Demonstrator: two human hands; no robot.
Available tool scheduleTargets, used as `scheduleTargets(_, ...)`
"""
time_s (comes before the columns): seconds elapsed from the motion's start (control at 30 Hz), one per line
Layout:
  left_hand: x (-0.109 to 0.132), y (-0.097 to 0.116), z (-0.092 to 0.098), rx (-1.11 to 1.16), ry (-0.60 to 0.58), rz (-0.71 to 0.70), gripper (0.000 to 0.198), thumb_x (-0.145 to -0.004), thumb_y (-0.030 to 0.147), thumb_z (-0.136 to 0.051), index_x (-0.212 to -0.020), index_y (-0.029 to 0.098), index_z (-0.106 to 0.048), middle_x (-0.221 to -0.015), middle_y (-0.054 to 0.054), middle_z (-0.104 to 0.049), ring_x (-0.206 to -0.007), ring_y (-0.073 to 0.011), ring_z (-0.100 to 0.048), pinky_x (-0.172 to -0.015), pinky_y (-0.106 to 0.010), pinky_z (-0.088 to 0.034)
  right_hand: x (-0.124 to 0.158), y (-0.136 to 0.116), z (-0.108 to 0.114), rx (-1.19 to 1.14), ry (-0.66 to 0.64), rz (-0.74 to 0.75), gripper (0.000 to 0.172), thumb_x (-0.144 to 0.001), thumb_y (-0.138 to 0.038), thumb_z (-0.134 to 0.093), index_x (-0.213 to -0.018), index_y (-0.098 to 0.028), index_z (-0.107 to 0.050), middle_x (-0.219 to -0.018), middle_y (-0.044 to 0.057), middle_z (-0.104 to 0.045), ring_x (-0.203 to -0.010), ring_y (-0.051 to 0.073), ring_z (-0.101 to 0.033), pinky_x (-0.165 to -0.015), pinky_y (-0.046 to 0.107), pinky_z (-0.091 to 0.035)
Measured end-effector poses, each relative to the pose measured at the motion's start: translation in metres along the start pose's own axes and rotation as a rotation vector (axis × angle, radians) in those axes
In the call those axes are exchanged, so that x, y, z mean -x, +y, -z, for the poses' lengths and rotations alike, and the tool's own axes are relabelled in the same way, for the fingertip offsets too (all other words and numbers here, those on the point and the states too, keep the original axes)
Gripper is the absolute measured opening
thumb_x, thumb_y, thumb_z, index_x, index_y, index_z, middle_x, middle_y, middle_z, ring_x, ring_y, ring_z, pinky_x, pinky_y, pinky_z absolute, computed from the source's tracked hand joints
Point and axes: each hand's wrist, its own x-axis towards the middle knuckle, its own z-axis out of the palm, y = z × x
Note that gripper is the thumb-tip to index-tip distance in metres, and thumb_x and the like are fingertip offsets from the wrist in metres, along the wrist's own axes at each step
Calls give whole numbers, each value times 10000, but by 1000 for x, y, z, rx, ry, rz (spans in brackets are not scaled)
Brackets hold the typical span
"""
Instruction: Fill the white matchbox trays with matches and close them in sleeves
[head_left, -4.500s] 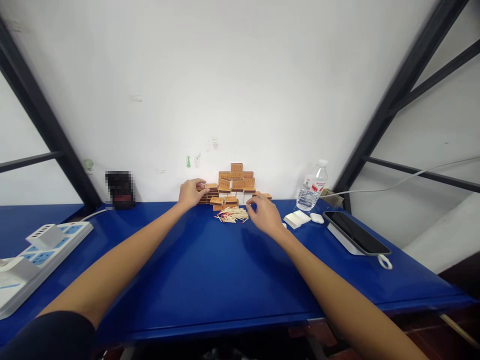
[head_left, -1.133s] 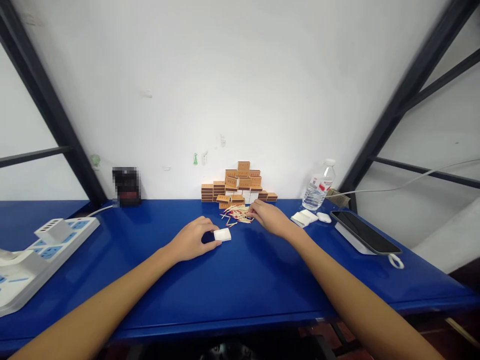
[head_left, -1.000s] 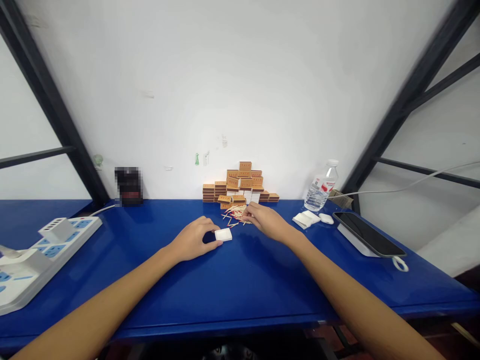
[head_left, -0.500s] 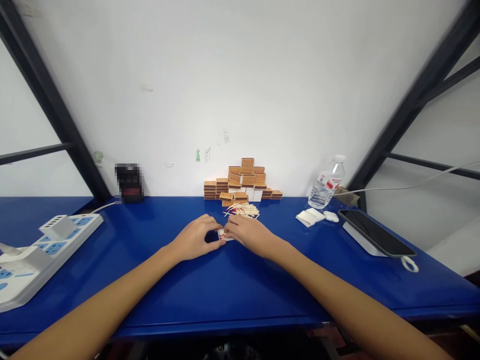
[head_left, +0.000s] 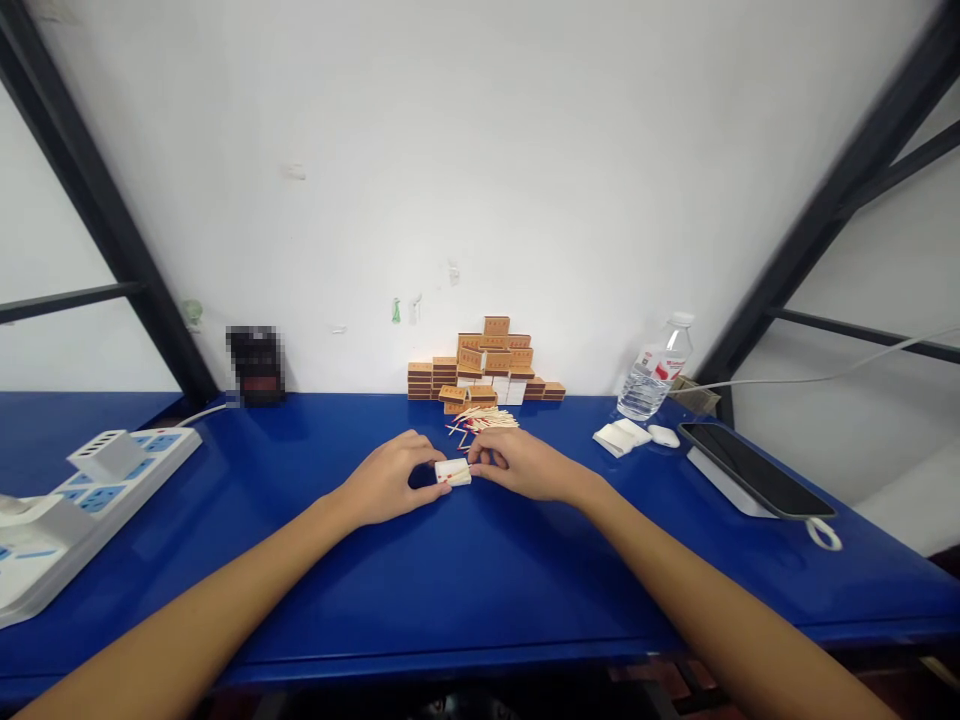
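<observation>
A small white matchbox tray (head_left: 451,467) lies on the blue table, with a few red-tipped matches (head_left: 459,475) inside. My left hand (head_left: 390,478) grips its left end between thumb and fingers. At the tray's right end is my right hand (head_left: 525,466), fingers curled and thumb near the index finger; whether a match is between them cannot be made out. Just behind the hands spreads a loose pile of matches (head_left: 491,419), partly covered by my right hand. Orange-brown matchboxes (head_left: 495,360) are stacked against the wall, several with white trays among them.
On the right stand a water bottle (head_left: 654,370), white folded pieces (head_left: 621,437), a small white case (head_left: 664,436) and a tilted phone (head_left: 754,468). A white power strip (head_left: 161,455) lies at left, near a dark blurred object (head_left: 259,365). Black metal bars rise at both sides.
My right hand has drawn back to the right from over the tray, uncovering it and the matches inside. My left hand keeps its grip in nearly the same place.
</observation>
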Motion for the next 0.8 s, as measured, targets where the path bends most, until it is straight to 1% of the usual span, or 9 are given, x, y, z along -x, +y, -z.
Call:
scheduleTargets(0.1,0,-1,0,-5,-10,-2,308,-937,433,-700,-1177,242,-727,-1057,-60,-699,-1003,-238,-617,-891,-371,-507,-2,0,-7,-18,-7,21,76,-964,-183,-638,-925,-170,-702,-816,19,-673,-701,138,-562,-660,258,-380)
scheduleTargets(0.2,0,-2,-1,0,-12,-7,304,-934,428,-707,-1176,244,-728,-1064,-58,-700,-1013,-238,-616,-896,-371,-505,-3,-1,-9,-16,25,31,91,-967,-173,-635,-901,-168,-698,-800,14,-664,-704,137,-559,-668,259,-376)
scheduleTargets(0.33,0,-3,-2,7,-5,-4,318,-934,433,-708,-1190,245,-724,-1073,-60,-697,-1017,-237,-619,-888,-371,-509,-4,-4,-8,-32,61,44,81,-972,-184,-636,-921,-166,-696,-803,15,-652,-714,140,-552,-676,259,-386)
scheduleTargets(0.47,0,-4,-3,8,4,-4,317,-935,428,-709,-1181,230,-720,-1071,-60,-695,-1024,-239,-619,-890,-380,-515,-5,-5,-13,4,31,87,84,-967,-162,-623,-945,-173,-704,-842,25,-656,-772,154,-563,-721,269,-404)
scheduleTargets(0.57,0,-3,-2,2,5,-8,307,-933,417,-711,-1173,226,-721,-1066,-61,-697,-1017,-240,-621,-890,-385,-518,-4,-4,-15,14,40,86,92,-963,-158,-617,-983,-179,-705,-867,29,-663,-793,158,-569,-741,275,-413)
scheduleTargets(0.67,0,-2,-2,5,-1,-13,304,-932,411,-714,-1180,237,-722,-1065,-56,-698,-1016,-240,-624,-883,-384,-521,-4,-4,-14,2,53,74,80,-948,-161,-633,-978,-176,-706,-846,26,-659,-766,154,-561,-715,270,-408)
scheduleTargets(0.8,0,-1,-2,13,21,-26,316,-934,401,-711,-1210,248,-711,-1077,-54,-696,-1028,-238,-624,-891,-386,-526,-4,-4,-10,-65,17,77,102,-947,-163,-621,-926,-173,-720,-763,8,-636,-691,138,-537,-657,257,-391)
